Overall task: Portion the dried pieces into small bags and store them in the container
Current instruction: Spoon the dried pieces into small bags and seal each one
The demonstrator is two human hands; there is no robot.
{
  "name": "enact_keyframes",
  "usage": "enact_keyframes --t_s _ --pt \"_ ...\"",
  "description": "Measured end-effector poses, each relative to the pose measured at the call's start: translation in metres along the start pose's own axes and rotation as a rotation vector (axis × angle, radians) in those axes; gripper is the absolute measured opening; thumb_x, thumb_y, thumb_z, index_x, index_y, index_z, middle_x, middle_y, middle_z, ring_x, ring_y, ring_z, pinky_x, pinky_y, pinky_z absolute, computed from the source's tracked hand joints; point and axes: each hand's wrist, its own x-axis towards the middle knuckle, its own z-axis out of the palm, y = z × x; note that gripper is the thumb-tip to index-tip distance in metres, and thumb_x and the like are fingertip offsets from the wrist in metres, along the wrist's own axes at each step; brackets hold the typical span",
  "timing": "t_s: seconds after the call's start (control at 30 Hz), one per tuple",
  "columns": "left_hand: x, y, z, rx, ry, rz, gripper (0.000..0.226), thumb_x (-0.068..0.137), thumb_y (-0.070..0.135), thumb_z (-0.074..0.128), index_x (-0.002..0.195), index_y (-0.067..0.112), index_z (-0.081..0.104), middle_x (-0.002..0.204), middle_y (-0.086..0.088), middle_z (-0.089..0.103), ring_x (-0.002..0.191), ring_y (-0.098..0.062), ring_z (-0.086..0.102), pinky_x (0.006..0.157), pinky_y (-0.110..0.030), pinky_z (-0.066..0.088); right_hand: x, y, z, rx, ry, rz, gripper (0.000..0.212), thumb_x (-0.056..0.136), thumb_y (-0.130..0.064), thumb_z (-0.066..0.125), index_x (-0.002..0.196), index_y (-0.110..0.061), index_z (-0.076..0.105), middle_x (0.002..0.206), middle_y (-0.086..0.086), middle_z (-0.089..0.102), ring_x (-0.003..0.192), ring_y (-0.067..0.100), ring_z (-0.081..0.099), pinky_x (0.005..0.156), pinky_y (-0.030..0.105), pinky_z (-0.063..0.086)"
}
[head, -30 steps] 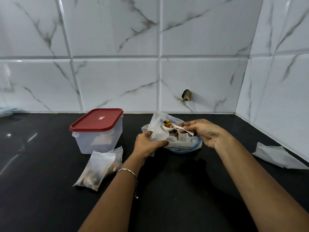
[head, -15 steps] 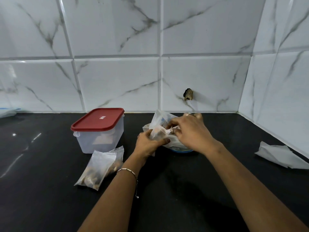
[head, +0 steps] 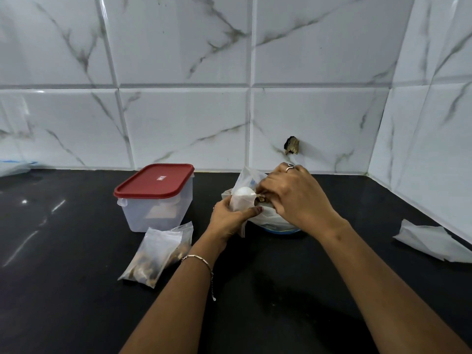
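My left hand [head: 228,221] grips a small clear bag [head: 240,203] and holds it upright by its side. My right hand [head: 296,198] holds a white plastic spoon [head: 244,192] turned over at the bag's mouth, with brown dried pieces [head: 261,199] showing beside my fingers. Behind both hands a larger plastic bag sits in a blue bowl [head: 282,229]. A filled small bag [head: 158,254] of dried pieces lies flat on the black counter at the left. The clear container [head: 155,200] with its red lid on stands behind that bag.
Empty clear bags [head: 434,241] lie at the counter's right edge by the side wall. White marble tiles back the black counter [head: 63,290]. A dark chipped hole [head: 291,145] marks the wall above my hands. More plastic [head: 15,167] lies at the far left.
My right hand brought the loaded spoon from above the bowl leftward to the small bag and tipped it over. My left hand kept its grip on the bag.
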Motion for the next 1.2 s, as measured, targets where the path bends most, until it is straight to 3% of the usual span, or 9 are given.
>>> enact_keyframes --t_s 0.1,0.23,0.43,0.53,0.6,0.7,0.83,0.9,1.2 --pt "0.0 0.0 0.0 -0.001 -0.003 0.0 0.056 0.065 0.023 0.088 0.113 0.019 0.061 0.113 -0.003 0.068 0.104 -0.018 0.064 0.093 -0.036 0.054 -0.001 0.003 -0.001 0.073 0.015 0.051 0.017 0.077 -0.014 0.075 0.091 -0.023 0.072 0.084 -0.007 0.071 0.084 0.019 0.061 0.071 0.037 0.051" --pt "-0.002 0.002 0.0 -0.02 -0.018 -0.003 0.048 0.067 0.02 0.086 0.107 0.023 0.059 0.111 -0.001 0.066 0.102 -0.017 0.064 0.087 -0.03 0.055 -0.002 0.004 -0.001 0.123 -0.031 0.071 0.018 0.079 -0.013 0.074 0.092 -0.024 0.071 0.087 -0.009 0.07 0.086 0.018 0.061 0.072 0.034 0.051" --pt "-0.001 0.002 -0.002 -0.021 -0.015 -0.002 0.033 0.075 0.017 0.081 0.098 0.027 0.059 0.1 0.005 0.065 0.093 -0.008 0.061 0.077 -0.021 0.051 -0.004 0.024 -0.012 0.517 -0.037 0.537 0.016 0.092 -0.019 0.061 0.098 -0.032 0.069 0.094 -0.022 0.062 0.087 -0.001 0.059 0.074 0.021 0.046" --pt "0.001 0.001 -0.003 -0.025 0.033 -0.064 0.04 0.078 0.02 0.078 0.114 0.015 0.061 0.108 -0.004 0.067 0.1 -0.018 0.063 0.091 -0.037 0.054 -0.008 0.037 0.003 0.473 -0.217 0.622 0.019 0.092 -0.015 0.06 0.097 -0.029 0.072 0.098 -0.01 0.069 0.091 0.009 0.062 0.075 0.026 0.045" --pt "0.002 0.0 -0.002 -0.021 0.066 -0.095 0.048 0.077 0.023 0.078 0.12 0.01 0.061 0.111 -0.009 0.068 0.102 -0.024 0.065 0.094 -0.044 0.053 -0.009 0.033 0.021 0.383 -0.335 0.638 0.022 0.092 -0.014 0.059 0.099 -0.028 0.073 0.103 -0.006 0.071 0.093 0.014 0.065 0.077 0.028 0.049" --pt "0.003 -0.001 -0.003 0.022 0.089 -0.091 0.033 0.078 0.025 0.077 0.106 0.012 0.065 0.102 -0.01 0.07 0.097 -0.025 0.067 0.092 -0.045 0.055 -0.007 0.02 0.042 0.148 -0.324 0.592 0.025 0.09 -0.012 0.059 0.105 -0.026 0.073 0.103 0.0 0.071 0.092 0.02 0.067 0.08 0.033 0.054" --pt "0.004 -0.002 -0.004 0.05 0.088 -0.102 0.037 0.077 0.026 0.077 0.108 0.01 0.066 0.099 -0.009 0.072 0.094 -0.025 0.069 0.088 -0.046 0.056 0.002 0.01 0.057 -0.06 -0.319 0.454 0.021 0.09 -0.003 0.051 0.097 -0.015 0.067 0.092 0.004 0.066 0.086 0.024 0.065 0.064 0.032 0.045" --pt "0.005 -0.002 -0.005 0.067 0.08 -0.097 0.036 0.077 0.026 0.076 0.108 0.01 0.067 0.099 -0.009 0.072 0.094 -0.024 0.069 0.088 -0.045 0.056 0.009 0.011 0.061 -0.073 -0.364 0.417 0.023 0.089 0.0 0.048 0.094 -0.015 0.065 0.09 0.007 0.064 0.086 0.027 0.064 0.063 0.033 0.041" --pt "0.005 -0.003 -0.008 0.101 0.038 -0.119 0.045 0.075 0.033 0.076 0.113 0.011 0.066 0.106 -0.009 0.07 0.099 -0.024 0.066 0.091 -0.045 0.055 0.013 0.036 0.08 0.182 -0.367 0.387 0.028 0.092 -0.013 0.058 0.107 -0.032 0.072 0.102 -0.002 0.072 0.092 0.02 0.065 0.081 0.035 0.052"
